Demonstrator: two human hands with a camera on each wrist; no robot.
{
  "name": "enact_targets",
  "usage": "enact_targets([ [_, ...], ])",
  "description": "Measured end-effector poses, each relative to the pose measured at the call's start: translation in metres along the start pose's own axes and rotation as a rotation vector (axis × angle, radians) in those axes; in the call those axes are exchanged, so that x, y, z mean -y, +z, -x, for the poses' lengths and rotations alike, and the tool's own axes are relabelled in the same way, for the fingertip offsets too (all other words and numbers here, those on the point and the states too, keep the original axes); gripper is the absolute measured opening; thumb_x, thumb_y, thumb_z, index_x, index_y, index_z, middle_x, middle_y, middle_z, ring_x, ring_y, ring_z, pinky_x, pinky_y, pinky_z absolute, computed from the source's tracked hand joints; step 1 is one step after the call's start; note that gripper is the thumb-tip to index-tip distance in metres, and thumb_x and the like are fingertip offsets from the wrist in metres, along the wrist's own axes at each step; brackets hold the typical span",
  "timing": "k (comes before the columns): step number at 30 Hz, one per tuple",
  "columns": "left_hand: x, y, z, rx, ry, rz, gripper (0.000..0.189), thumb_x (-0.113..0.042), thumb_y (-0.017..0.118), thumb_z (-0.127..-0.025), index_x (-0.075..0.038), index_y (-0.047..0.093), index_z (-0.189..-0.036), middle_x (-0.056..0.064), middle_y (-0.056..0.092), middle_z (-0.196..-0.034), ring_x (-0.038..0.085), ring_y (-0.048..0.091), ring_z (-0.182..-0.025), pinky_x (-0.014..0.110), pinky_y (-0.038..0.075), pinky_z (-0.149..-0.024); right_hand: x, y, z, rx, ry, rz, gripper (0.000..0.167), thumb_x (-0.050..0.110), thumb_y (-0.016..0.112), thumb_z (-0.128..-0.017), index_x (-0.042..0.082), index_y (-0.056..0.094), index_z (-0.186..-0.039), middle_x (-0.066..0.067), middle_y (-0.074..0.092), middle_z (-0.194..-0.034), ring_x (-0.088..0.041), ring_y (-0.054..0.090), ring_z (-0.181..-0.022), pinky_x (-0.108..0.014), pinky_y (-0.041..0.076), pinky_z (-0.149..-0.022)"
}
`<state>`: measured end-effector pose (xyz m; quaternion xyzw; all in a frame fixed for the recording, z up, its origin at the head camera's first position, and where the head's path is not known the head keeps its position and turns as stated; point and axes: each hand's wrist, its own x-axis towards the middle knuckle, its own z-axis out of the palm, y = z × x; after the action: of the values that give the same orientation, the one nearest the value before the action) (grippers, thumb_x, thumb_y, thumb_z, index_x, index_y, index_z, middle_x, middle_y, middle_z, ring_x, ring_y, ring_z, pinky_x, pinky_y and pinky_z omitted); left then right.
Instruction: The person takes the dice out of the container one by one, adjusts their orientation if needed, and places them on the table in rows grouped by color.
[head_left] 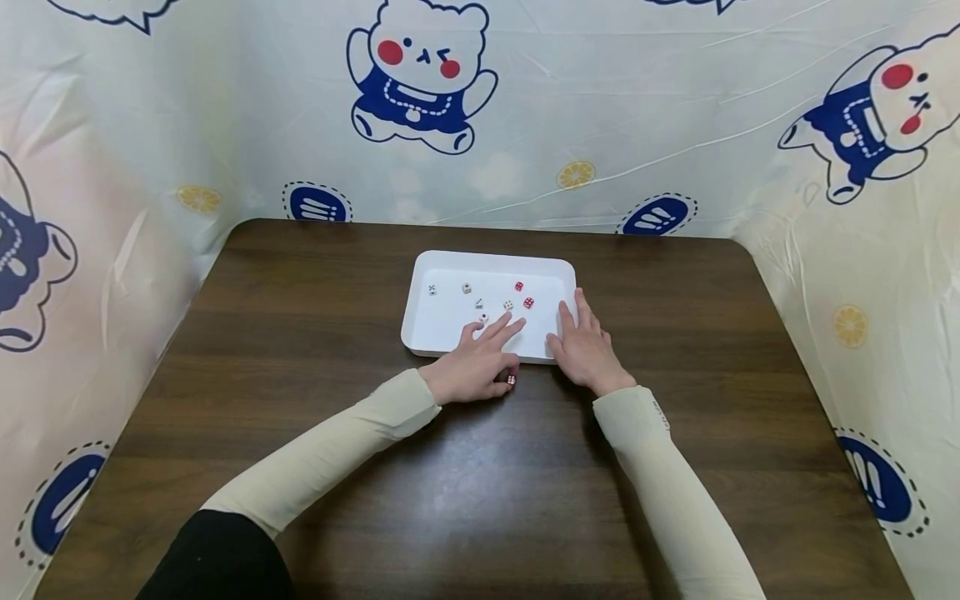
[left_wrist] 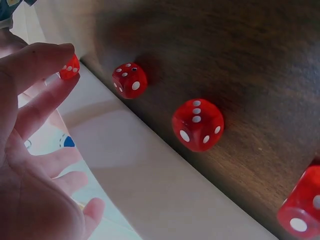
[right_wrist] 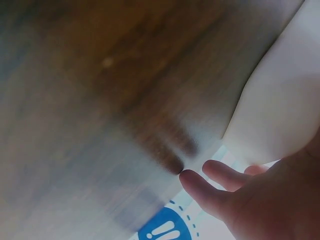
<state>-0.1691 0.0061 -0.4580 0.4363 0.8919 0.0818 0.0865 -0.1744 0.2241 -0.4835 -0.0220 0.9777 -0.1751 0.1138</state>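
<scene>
Long cream sleeves (head_left: 321, 458) are stretched over a dark brown wood-grain table (head_left: 465, 508). One small red cube die with white dots (left_wrist: 70, 69) is pinched between thumb and finger of the left hand (head_left: 476, 367), just outside a shallow white rectangular tray (head_left: 427, 327). More red dice (left_wrist: 198, 125) are lined beside its wall. Its right edge is touched by the right hand (head_left: 590, 352), fingers extended. White dice (head_left: 467, 288) and two red ones (head_left: 528, 302) are scattered inside.

Red dice (left_wrist: 198, 125) look glossy plastic, the table (head_left: 465, 517) shiny wood.
</scene>
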Motion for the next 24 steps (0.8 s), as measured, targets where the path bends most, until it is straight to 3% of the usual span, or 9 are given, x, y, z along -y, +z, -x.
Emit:
enact_targets([
  [24, 0.0006, 0.0081, -0.0012, -0.005, 0.006, -0.061, 0.012, -0.030, 0.069, -0.087, -0.019, 0.066, -0.088, 0.014, 0.025, -0.159, 0.033, 0.014, -0.150, 0.063, 0.030, -0.101, 0.0013, -0.0004, 0.0010, -0.006, 0.002, -0.001, 0.068, 0.040, 0.036, -0.100, 0.008, 0.014, -0.155, -0.012, -0.015, -0.162, -0.045, 0.016, -0.145, -0.067, 0.023, -0.110],
])
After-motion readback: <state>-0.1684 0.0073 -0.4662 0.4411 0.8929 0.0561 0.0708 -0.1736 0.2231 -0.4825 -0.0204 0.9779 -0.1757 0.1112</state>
